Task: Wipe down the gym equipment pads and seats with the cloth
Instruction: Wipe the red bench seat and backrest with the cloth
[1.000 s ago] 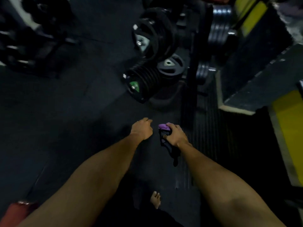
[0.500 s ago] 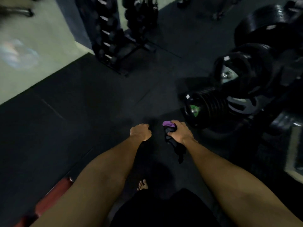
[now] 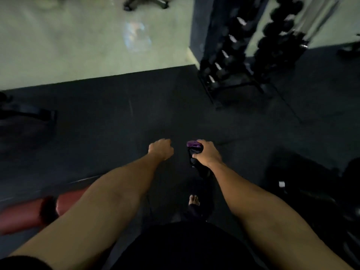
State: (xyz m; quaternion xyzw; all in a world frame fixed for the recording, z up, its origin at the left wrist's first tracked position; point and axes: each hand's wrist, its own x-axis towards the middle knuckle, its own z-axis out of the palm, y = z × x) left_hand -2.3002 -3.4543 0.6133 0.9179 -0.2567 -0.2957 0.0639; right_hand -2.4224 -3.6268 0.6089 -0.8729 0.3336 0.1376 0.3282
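Right hand (image 3: 208, 155) is gripping the cloth (image 3: 195, 152), fingers curled round its bunched top; probably soft, light. Left hand (image 3: 161, 150) is hanging fisted, empty.

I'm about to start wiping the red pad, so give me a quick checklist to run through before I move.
1. Cloth in hand: ok. The right hand grips the dark cloth, which has a purple part on top.
2. Other hand free: ok. The left hand is curled and holds nothing.
3. Cloth on a pad: not ok. It hangs over the rubber floor; the red pad lies to the lower left, apart from both hands.
4. Footing: ok. The bare foot is on open floor, and the dumbbell rack stands well ahead.
5. Pad's surface condition: cannot tell, as the picture is dim and blurred.
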